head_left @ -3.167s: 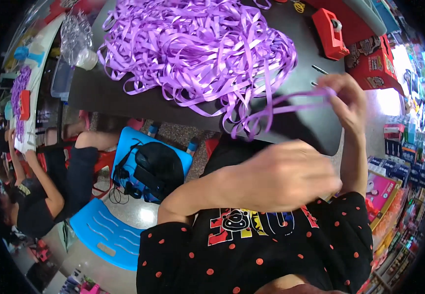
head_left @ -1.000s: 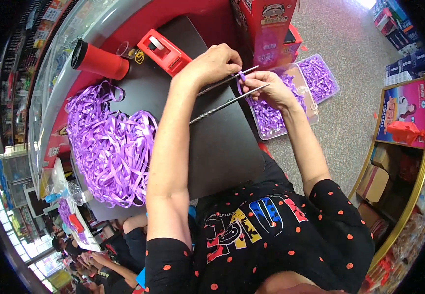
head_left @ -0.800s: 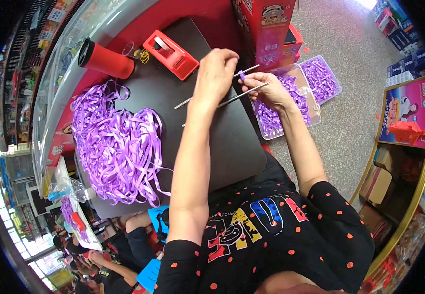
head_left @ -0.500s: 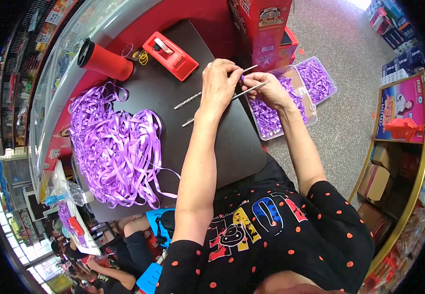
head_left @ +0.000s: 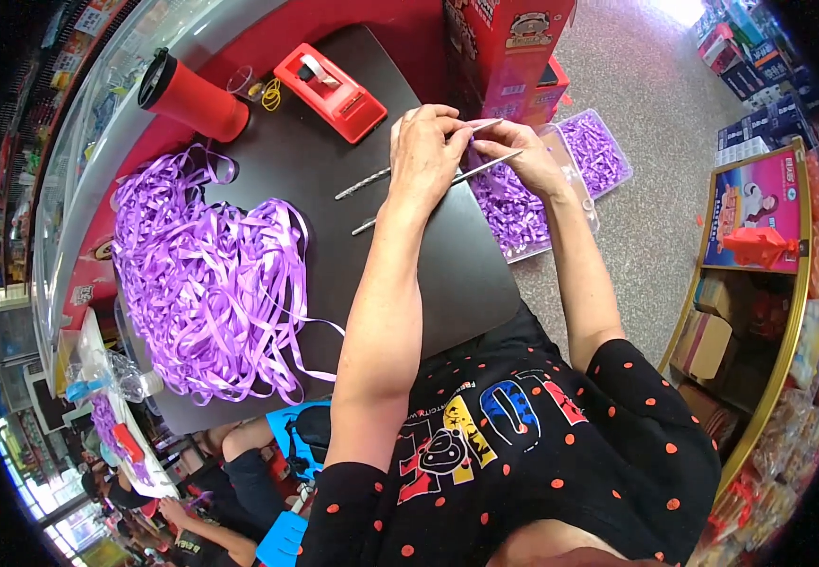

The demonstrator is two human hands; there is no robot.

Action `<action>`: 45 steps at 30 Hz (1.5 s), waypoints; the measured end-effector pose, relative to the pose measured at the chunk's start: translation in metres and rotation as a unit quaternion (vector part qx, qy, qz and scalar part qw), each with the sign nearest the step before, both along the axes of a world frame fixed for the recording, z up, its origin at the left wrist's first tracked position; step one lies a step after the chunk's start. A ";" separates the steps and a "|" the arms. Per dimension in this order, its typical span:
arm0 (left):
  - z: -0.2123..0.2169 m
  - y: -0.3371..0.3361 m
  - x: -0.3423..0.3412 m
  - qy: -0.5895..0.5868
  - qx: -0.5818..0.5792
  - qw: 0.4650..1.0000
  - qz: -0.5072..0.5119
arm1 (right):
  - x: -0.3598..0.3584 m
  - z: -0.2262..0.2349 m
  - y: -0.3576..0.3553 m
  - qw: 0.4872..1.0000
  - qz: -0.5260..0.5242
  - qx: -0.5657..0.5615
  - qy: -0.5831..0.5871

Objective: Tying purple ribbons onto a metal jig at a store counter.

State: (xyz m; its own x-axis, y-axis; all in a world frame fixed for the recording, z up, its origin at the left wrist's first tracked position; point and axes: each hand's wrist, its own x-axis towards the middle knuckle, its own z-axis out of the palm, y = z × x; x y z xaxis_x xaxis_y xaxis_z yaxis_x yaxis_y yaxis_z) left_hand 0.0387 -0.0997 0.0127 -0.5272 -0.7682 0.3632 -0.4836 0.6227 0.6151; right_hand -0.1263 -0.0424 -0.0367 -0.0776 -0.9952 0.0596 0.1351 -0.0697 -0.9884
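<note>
My left hand (head_left: 425,153) has its thumb and fingers closed at a bit of purple ribbon (head_left: 473,142) above the table's far right edge. My right hand (head_left: 526,159) pinches at the same bit from the other side, its fingertips partly hidden. Two thin metal rods pass by my hands: the upper rod (head_left: 364,183) has a twisted, drill-like end, and the lower rod (head_left: 485,166) runs beneath my left wrist. What holds the rods is hidden. A strand leads off a large heap of purple ribbon (head_left: 215,283) toward my left forearm.
On the dark table (head_left: 447,274) are a red tape dispenser (head_left: 338,97), a red tumbler (head_left: 192,94) and yellow bands (head_left: 270,94). Past its right edge sit plastic boxes (head_left: 529,248) of small purple ribbon pieces. Tall red cartons (head_left: 504,57) stand behind. Another person's arm (head_left: 206,524) shows lower left.
The view has shifted slightly. My right hand's fingers have drawn nearer to my left fingertips and curl more over the ribbon. The rods and the ribbon heap look unchanged.
</note>
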 end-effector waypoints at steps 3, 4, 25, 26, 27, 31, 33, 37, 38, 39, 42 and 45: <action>0.001 0.000 0.000 -0.004 0.003 1.000 0.002 | -0.002 0.002 -0.005 0.998 0.056 0.034 0.004; 0.001 -0.001 0.000 -0.007 0.009 1.000 0.001 | -0.002 0.002 -0.005 0.998 0.057 0.035 0.004; 0.004 -0.002 0.001 -0.020 0.016 1.000 -0.005 | -0.018 -0.008 0.017 0.969 0.039 0.092 0.225; 0.005 -0.002 0.000 -0.020 0.017 1.000 -0.006 | -0.019 -0.009 0.020 0.962 0.044 0.079 0.256; 0.005 -0.002 0.000 -0.019 0.017 1.000 -0.005 | -0.019 -0.007 0.024 0.955 0.042 0.077 0.284; 0.004 -0.002 0.001 -0.018 0.011 1.000 -0.007 | -0.027 -0.039 0.027 0.949 0.030 0.123 0.289; 0.003 -0.002 0.001 -0.012 0.013 1.000 -0.004 | -0.035 -0.072 0.024 0.945 0.023 0.120 0.304; 0.001 -0.004 -0.001 -0.009 0.011 1.000 -0.004 | -0.043 -0.134 0.016 0.941 0.009 0.136 0.310; 0.001 -0.003 -0.002 -0.009 0.013 1.000 -0.006 | -0.044 -0.148 0.016 0.942 0.005 0.136 0.306; 0.001 -0.004 0.000 -0.011 0.017 1.000 -0.002 | -0.040 -0.159 0.015 0.939 -0.003 0.126 0.321; 0.003 -0.004 0.003 -0.017 0.023 1.000 0.003 | -0.027 -0.193 0.018 0.944 -0.049 0.149 0.291; 0.005 -0.003 -0.002 -0.017 0.027 0.999 -0.002 | -0.023 -0.236 0.023 0.945 -0.114 0.170 0.255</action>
State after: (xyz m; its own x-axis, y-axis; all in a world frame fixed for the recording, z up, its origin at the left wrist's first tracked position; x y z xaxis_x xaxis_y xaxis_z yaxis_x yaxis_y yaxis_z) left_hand 0.0369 -0.1031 0.0180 -0.5414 -0.7846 0.3022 -0.5031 0.5903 0.6313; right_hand -0.1496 -0.0190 -0.2724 -0.3398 -0.9246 -0.1722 -0.3455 0.2930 -0.8915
